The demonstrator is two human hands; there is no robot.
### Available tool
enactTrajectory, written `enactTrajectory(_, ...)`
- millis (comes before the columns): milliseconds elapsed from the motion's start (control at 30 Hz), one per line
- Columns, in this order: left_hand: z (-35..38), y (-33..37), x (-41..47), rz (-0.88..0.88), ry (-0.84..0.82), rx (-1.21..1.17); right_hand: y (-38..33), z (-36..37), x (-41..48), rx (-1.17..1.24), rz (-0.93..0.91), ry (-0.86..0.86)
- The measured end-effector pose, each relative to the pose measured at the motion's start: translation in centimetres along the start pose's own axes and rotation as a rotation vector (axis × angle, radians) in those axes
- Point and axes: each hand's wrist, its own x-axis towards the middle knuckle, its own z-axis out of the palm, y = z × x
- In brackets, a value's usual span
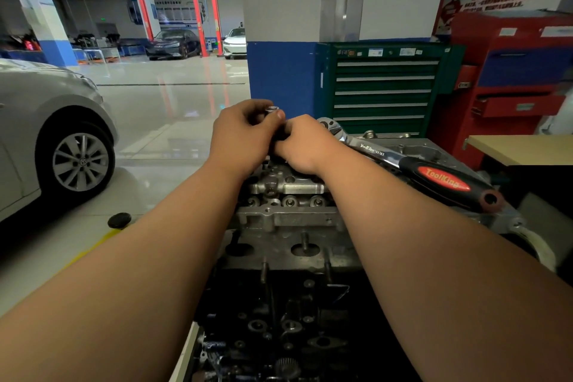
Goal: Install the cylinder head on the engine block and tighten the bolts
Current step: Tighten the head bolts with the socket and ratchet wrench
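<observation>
Head view. The cylinder head [288,195] is seated on the block [279,304], at the middle of the frame between the two forearms. Both hands work at its far end.

The left hand [245,136] pinches a small silver socket [273,108] between thumb and curled fingers; it may instead be the top of an extension bar. The right hand [305,146] sits just beside and below it. Its fingers are curled under and hidden by the back of the hand, so what they hold cannot be told. A ratchet [403,161] lies across the engine behind the right forearm, with its drive end near the right hand.

Judgement: placing the cylinder head looks done, and the step in hand is bolt work, most likely fitting the driver onto a far-end bolt. The next move calls for seating the socket square on the bolt, joining the ratchet to it, and turning with a steady pull.

Surroundings: a glossy pale workshop floor [173,96], a silver car [46,133] on the left, a white-and-blue pillar [279,40] ahead, green [384,87] and red [511,71] tool cabinets, and a beige counter [527,149] at the right edge.
</observation>
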Motion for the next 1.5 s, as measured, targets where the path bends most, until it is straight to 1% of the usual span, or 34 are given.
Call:
enactTrajectory(133, 0.34, 0.13, -0.13, -0.040, -0.034, -0.096, -0.06, 0.41, 0.30, -0.086, 0.024, 0.065)
enactTrajectory(267, 0.53, -0.10, 0.15, -0.045, 0.009, 0.003, -0.06, 0.47, 0.35, -0.097, 0.030, 0.057)
enactTrajectory(400, 0.22, -0.13, 0.17, 0.014, 0.021, 0.062, -0.02, -0.11, -0.02, -0.035, 0.010, -0.036)
enactTrajectory(467, 0.10, -0.15, 0.04, 0.020, -0.007, 0.047, 0.01, -0.21, -0.01, -0.038, 0.003, -0.025)
enactTrajectory(567, 0.35, 0.03, -0.08, -0.034, -0.053, -0.031, -0.06, 0.20, 0.37, -0.116, 0.027, 0.032)
enactTrajectory(667, 0.74, 0.15, 0.15, -0.060, -0.001, -0.019, -0.18, 0.51, 0.48, -0.178, 0.038, 0.041)
enactTrajectory(767, 0.63, 0.01, 0.36, -0.031, 0.054, 0.026, -0.14, 0.38, 0.28, -0.088, 0.012, -0.001)
enactTrajectory(867, 0.18, -0.03, 0.24, 0.015, 0.008, 0.014, 0.01, 0.09, -0.01, -0.006, 0.005, -0.023)
enactTrajectory(1000, 0.35, 0.03, -0.06, 0.017, -0.050, -0.011, 0.06, 0.23, 0.30, -0.063, 0.020, 0.041)
enactTrajectory(1100, 0.87, 0.10, 0.11, -0.011, 0.012, 0.084, -0.06, 0.50, 0.55, -0.150, 0.023, 0.056)
enactTrajectory(1167, 0.74, 0.01, 0.28, -0.007, 0.065, 0.135, -0.09, 0.47, 0.43, -0.086, 0.018, 0.037)
enactTrajectory(1200, 0.62, -0.06, 0.36, -0.003, 0.061, 0.128, -0.06, 0.34, 0.30, -0.036, 0.015, 0.020)
enactTrajectory(1300, 0.22, -0.18, 0.30, 0.009, -0.018, 0.074, -0.01, -0.09, -0.09, 0.040, 0.005, -0.012)
enactTrajectory(1400, 0.39, -0.35, 0.26, -0.010, -0.046, 0.056, -0.07, 0.10, 0.27, -0.027, 0.003, 0.022)
enactTrajectory(1500, 0.78, -0.47, 0.45, -0.031, -0.012, 0.090, -0.12, 0.51, 0.60, -0.112, 0.025, 0.049)
